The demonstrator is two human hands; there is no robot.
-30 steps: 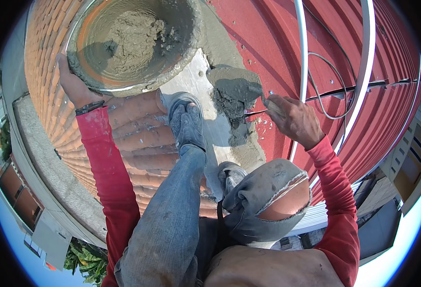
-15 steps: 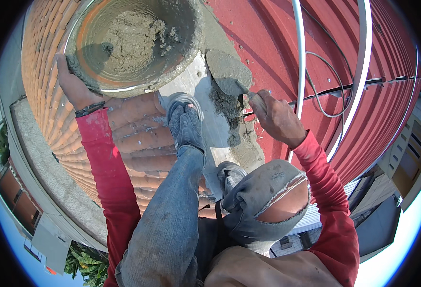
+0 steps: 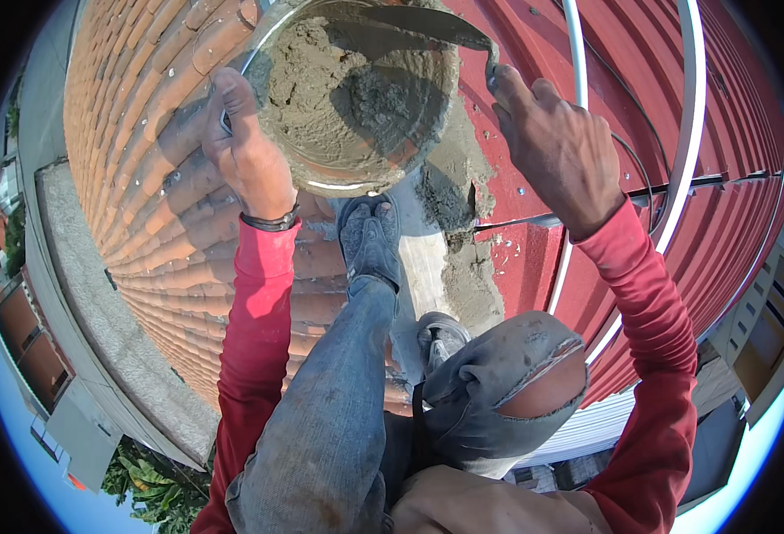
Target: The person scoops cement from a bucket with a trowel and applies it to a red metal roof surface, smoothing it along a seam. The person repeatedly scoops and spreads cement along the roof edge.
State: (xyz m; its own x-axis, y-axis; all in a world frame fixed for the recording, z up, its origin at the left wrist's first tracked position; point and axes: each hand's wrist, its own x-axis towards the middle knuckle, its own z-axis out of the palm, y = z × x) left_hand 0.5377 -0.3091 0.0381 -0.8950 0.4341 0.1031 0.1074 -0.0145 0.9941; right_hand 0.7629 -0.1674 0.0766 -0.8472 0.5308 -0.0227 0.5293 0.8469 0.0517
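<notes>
A round bucket (image 3: 345, 189) of wet grey mortar (image 3: 307, 80) is at the upper middle, its opening toward me. My left hand (image 3: 254, 151) grips the bucket's left side, thumb up, fingers partly hidden round its rim or wire handle. In my right hand (image 3: 563, 147) is a trowel (image 3: 436, 23), fingers closed round its handle. The trowel's blade reaches left over the far part of the bucket's mouth, its shadow falling on the mortar. Below the bucket, fresh mortar (image 3: 476, 276) lies in a strip along the edge of the red metal roof.
Clay roof tiles (image 3: 156, 169) spread to the left, and red ribbed roofing (image 3: 534, 258) to the right. White pipes (image 3: 694, 116) and a dark cable (image 3: 628, 147) cross the red sheets. My sandalled feet (image 3: 369, 236) stand on the pale ledge (image 3: 425, 254) between the two roofs.
The trowel has risen from the mortar strip to over the bucket. The bucket has shifted right and tipped with my left hand, which has also moved right.
</notes>
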